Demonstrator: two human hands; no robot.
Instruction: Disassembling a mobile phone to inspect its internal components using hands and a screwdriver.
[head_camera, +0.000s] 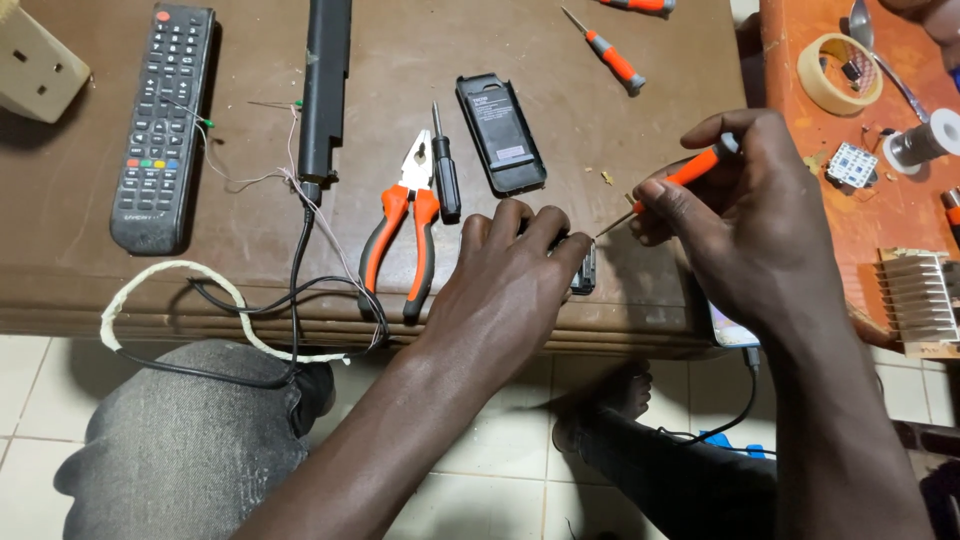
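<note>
My left hand (510, 275) rests on the brown table (640, 120) near its front edge, fingers pressed down on a small dark device (584, 272) that is mostly hidden under them. My right hand (745, 215) grips a thin orange-handled screwdriver (680, 178) like a pen, its metal tip pointing down-left at the top of the device. A black back cover (500, 133) lies flat just behind my left hand.
Orange-handled pliers (402, 235) and a black screwdriver (443, 165) lie left of my left hand. Further left are a black remote (162, 125), a long black bar (325, 85) with wires and a white cord loop (170, 300). Another orange screwdriver (608, 50) lies behind. An orange surface with a tape roll (838, 75) stands right.
</note>
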